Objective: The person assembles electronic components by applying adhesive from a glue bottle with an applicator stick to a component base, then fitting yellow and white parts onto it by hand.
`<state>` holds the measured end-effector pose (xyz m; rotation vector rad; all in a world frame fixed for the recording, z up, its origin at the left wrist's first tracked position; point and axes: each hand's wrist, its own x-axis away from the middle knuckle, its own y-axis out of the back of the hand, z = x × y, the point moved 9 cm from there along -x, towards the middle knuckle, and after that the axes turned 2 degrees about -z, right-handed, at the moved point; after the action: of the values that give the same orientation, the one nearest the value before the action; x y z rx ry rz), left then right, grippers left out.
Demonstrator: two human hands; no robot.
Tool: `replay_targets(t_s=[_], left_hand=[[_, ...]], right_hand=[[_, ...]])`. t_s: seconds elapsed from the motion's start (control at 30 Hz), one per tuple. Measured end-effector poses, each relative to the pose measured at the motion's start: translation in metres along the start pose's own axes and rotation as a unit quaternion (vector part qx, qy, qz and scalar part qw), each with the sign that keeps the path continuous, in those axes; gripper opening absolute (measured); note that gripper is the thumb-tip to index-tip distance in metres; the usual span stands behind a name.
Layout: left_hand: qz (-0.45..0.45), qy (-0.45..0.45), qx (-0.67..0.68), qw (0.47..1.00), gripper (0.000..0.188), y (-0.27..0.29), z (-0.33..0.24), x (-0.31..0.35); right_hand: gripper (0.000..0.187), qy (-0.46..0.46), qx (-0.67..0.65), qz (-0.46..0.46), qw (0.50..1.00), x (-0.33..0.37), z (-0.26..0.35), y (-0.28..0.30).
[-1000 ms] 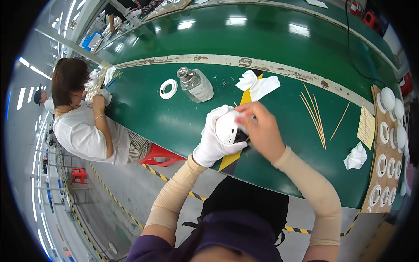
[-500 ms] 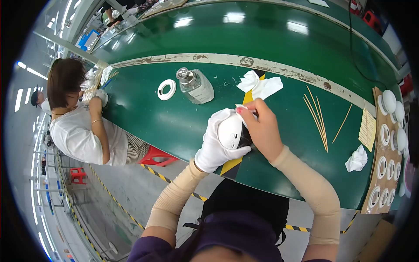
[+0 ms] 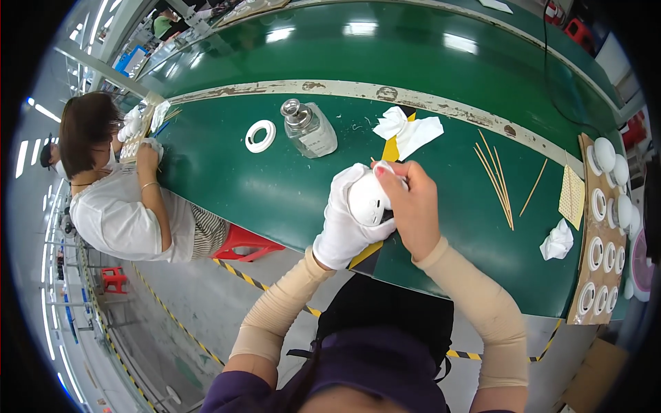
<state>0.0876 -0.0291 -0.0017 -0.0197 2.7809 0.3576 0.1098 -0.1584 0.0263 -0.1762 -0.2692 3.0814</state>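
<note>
My left hand [image 3: 337,230], in a white glove, is wrapped around a white rounded plastic housing [image 3: 365,199] with small slots and a dark area on its right side. My bare right hand [image 3: 415,206] is closed at the housing's upper right, pinching a white cloth [image 3: 387,166] against it. A thin stick-like tip shows beside the cloth; its rest is hidden by my fingers. Beyond my hands stands a clear bottle [image 3: 317,134] with a metal pump top. Left of it lies a white ring [image 3: 260,136].
A crumpled white cloth [image 3: 420,135] lies on yellow-black tape. Thin wooden sticks [image 3: 497,179] and a wad of cloth [image 3: 556,241] are to the right, beside a cardboard sheet [image 3: 575,306] bearing white rings and domes. At left, a co-worker [image 3: 131,206] sits at the green table [image 3: 227,186].
The housing has tilted slightly in my left hand, and its dark side shows less. My right hand has shifted a little left and down along it. The whole view has moved slightly.
</note>
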Motion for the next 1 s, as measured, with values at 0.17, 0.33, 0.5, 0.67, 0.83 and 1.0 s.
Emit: replay_targets(t_s=[0.17, 0.33, 0.5, 0.67, 0.83, 1.0], left_hand=[[-0.012, -0.048, -0.016, 0.999, 0.092, 0.002, -0.012, -0.001], [0.0, -0.058, 0.036, 0.998, 0.089, 0.0, -0.011, -0.001], [-0.003, -0.003, 0.016, 1.0, 0.093, -0.001, -0.002, 0.0], [-0.012, -0.05, -0.03, 0.998, 0.093, 0.003, -0.009, -0.001], [0.002, -0.013, 0.045, 0.999, 0.093, 0.0, -0.01, -0.002], [-0.007, -0.012, 0.093, 0.996, 0.094, 0.0, -0.001, 0.0]], right_hand=[[0.013, -0.058, -0.004, -0.025, 0.998, 0.023, -0.01, 0.005], [0.012, 0.027, -0.008, -0.058, 0.998, 0.039, 0.008, 0.008], [0.018, -0.045, 0.085, -0.025, 0.995, -0.005, -0.003, 0.002], [0.013, -0.007, -0.006, -0.052, 0.999, 0.026, 0.002, 0.0], [0.014, 0.009, 0.004, -0.044, 0.999, 0.028, 0.01, 0.004], [0.018, 0.045, 0.025, -0.035, 0.998, 0.002, 0.013, 0.005]])
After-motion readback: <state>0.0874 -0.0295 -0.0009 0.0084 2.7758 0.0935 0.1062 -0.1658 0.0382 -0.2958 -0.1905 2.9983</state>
